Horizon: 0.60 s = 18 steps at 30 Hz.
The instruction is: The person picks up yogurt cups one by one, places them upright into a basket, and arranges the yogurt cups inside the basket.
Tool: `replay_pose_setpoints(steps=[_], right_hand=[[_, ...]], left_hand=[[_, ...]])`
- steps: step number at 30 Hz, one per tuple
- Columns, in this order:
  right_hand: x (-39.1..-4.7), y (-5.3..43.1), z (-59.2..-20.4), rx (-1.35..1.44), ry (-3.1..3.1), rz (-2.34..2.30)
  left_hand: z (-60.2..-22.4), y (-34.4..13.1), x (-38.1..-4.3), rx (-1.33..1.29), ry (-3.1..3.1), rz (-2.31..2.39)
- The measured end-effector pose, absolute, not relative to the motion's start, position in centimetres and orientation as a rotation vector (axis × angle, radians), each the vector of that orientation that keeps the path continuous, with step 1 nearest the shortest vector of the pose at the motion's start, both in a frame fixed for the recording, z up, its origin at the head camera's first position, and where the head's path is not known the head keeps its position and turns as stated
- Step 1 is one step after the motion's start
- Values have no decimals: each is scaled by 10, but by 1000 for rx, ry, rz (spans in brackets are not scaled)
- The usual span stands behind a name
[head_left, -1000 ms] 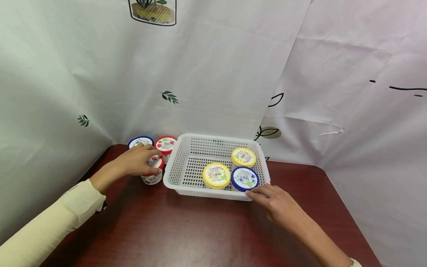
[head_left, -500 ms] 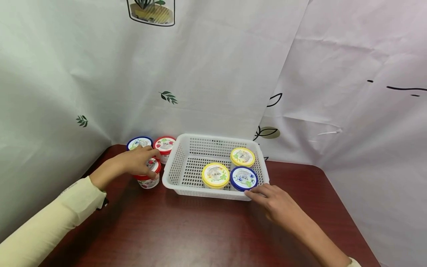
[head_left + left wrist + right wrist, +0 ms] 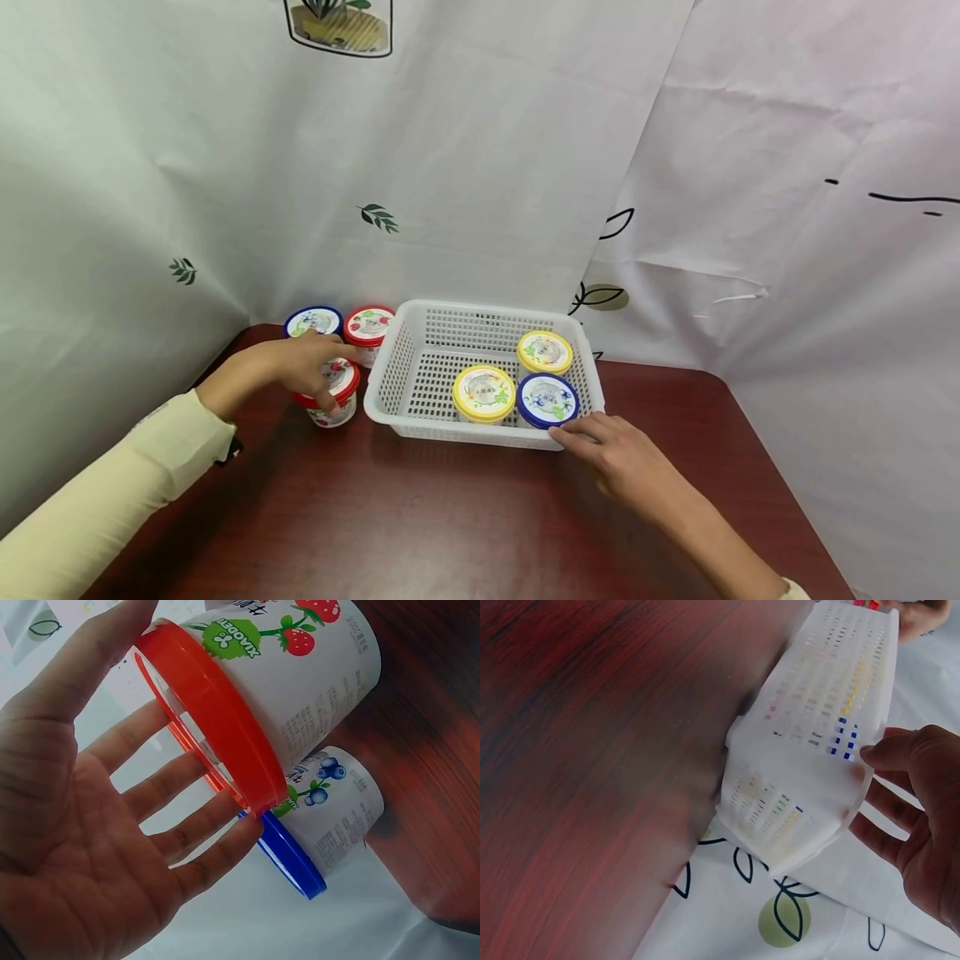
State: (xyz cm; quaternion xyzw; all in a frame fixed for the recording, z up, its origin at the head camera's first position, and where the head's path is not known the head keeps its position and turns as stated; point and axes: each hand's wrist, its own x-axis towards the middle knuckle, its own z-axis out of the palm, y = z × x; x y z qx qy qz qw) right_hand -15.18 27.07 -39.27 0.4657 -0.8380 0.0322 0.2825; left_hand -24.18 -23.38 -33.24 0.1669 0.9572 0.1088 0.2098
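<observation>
Left hand (image 3: 309, 360) grips a red-lidded cup (image 3: 342, 383) from above, left of the white basket (image 3: 442, 430), whose near right corner the right hand (image 3: 613, 450) pinches, seemingly to hold it steady.

Creased white sheeting (image 3: 487, 167) with printed leaves (image 3: 378, 218) hangs behind a reddish-brown table (image 3: 450, 525).

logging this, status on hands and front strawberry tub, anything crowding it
Left hand over front strawberry tub. Right hand grips white basket's rim. Outside blueberry tub close behind.
</observation>
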Motion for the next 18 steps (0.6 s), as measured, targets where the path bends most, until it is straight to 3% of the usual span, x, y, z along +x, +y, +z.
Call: replay_pose_setpoints(steps=[18], right_hand=[[-152,271,-393,1252,-2234,113]], left_hand=[[-333,-230,-250,549,2577,324]])
